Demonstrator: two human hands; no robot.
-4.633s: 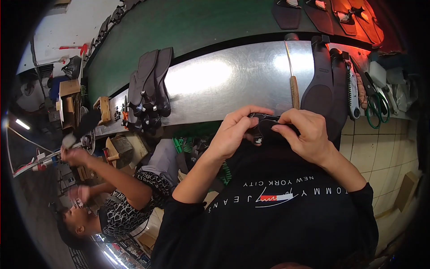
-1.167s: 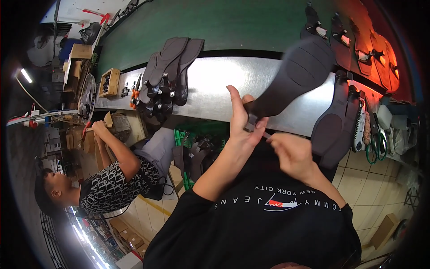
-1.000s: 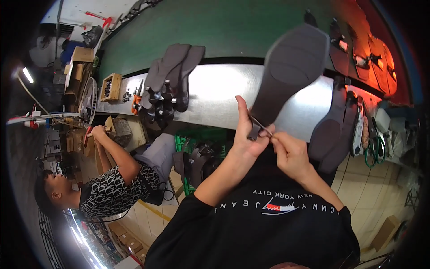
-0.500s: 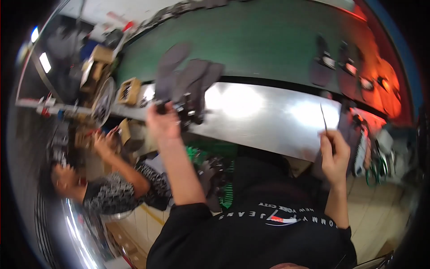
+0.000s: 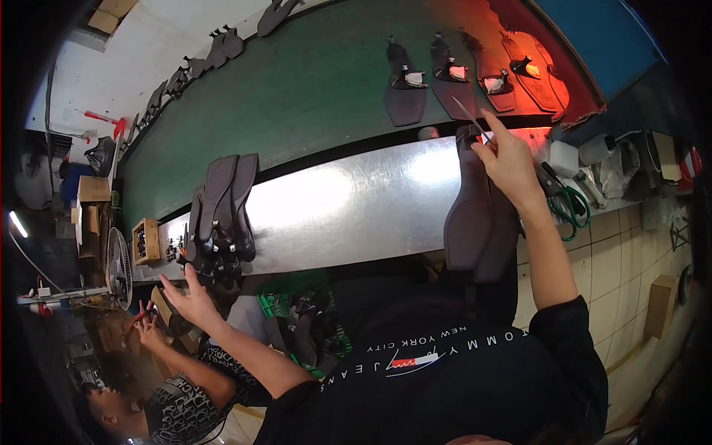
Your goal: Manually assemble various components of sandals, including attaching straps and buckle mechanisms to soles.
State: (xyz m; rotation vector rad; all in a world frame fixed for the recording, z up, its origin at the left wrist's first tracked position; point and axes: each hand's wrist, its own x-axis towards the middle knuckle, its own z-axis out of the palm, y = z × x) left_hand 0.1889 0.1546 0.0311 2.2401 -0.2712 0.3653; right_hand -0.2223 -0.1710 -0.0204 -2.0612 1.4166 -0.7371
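Observation:
My left hand (image 5: 191,300) is empty, its fingers spread, just in front of a stack of dark brown sandal soles (image 5: 222,182). Black straps (image 5: 222,241) bunch at the near end of that stack, which lies on the shiny metal ledge (image 5: 348,215). In my right hand (image 5: 512,159), a thin pointed metal tool (image 5: 467,111) is pinched, its tip up and to the left. That hand is over the far end of another dark sole (image 5: 469,222), which hangs past the ledge's near edge; more soles lie beside it, partly covered by my arm.
Beyond the ledge runs a green conveyor belt (image 5: 297,96), with several strapped sandals (image 5: 404,93) at its right under red light. Green-handled scissors (image 5: 569,211) lie at right. A green crate (image 5: 337,326) of sandal parts stands below. At left are a fan (image 5: 119,259) and a co-worker (image 5: 185,393).
My left hand has let go of the sole stack and drawn back, fingers apart. My right hand has reached forward with the tool over the right-hand soles. The view has turned.

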